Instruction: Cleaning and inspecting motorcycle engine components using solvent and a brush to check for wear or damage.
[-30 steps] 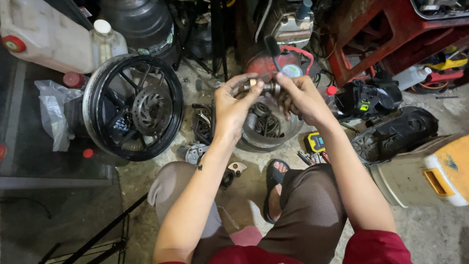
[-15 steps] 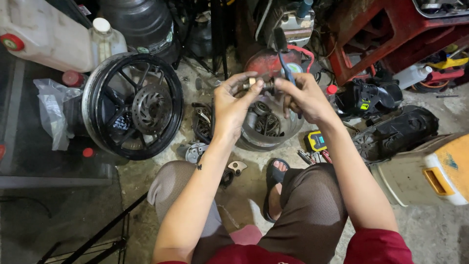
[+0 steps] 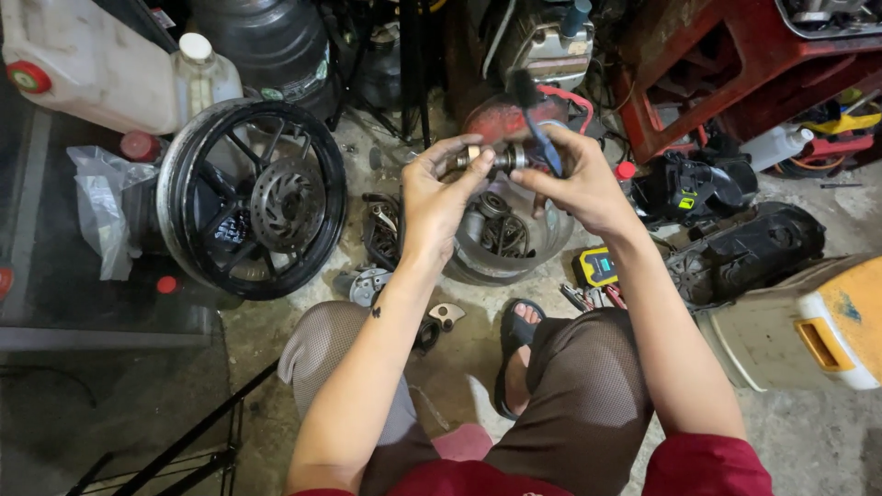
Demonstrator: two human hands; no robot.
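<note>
1. Small metal shaft assembly, stubby, with a pale ring at one end and a darker collar; held up in the air between both hands, directly above the clear bowl of parts.
2. Left hand: thumb and fingertips pinched shut on the ring end, palm below the part.
3. Right hand: fingers closed on the collar end, same fingers also clamping a dark-bristled brush that sticks up and away from the grip.
4. Handling, judged: steel, rigid, dense for its size; likely oily, so slippery. Best hold on the wider collar and ring, not the thin middle. Not fragile, but a drop would land among loose parts below.
5. Outward from the grip: black spoked wheel with brake disc well to the left-hand side; yellow handheld device below the right wrist; black engine cover beyond the right forearm; white jerry can far left.
</note>
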